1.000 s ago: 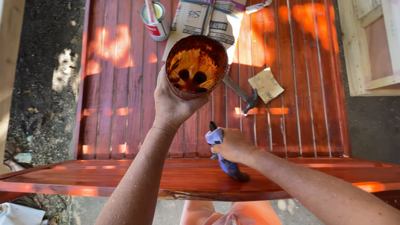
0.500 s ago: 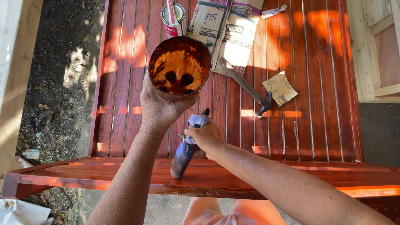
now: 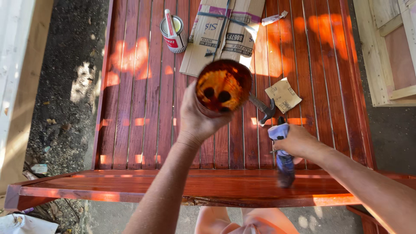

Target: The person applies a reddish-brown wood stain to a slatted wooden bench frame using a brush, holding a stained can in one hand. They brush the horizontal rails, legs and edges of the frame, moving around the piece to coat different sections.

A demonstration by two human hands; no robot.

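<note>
You are holding a round, stain-smeared container (image 3: 223, 86) up in your left hand (image 3: 197, 117), with the fingers wrapping closed around its lower left side and its open mouth facing up at you; the inside is showing orange-brown liquid with two dark spots. The container is sitting above and just to the right of that hand, raised over the red-brown slatted wooden panel (image 3: 138, 108). Your right hand (image 3: 297, 141) is closing around a paintbrush (image 3: 281, 156) whose handle is wrapped in pale blue-white material, and the fist is gripping it near the top. The brush is pointing down from the hand toward you, and its dark bristle end is touching the glossy front rail (image 3: 130, 186) of the panel, just below the hand and somewhat blurred. The two hands are staying well apart, the container to the left and the brush to the right. A hammer (image 3: 264, 110) is lying on the slats between them, partly hidden behind the container. Just beside it a piece of tan sandpaper (image 3: 284, 95) is resting on the slats. Farther away, flattened cardboard (image 3: 216, 30) is lying on the panel, and a small open can (image 3: 173, 32) with a stick in it is standing just left of it.
</note>
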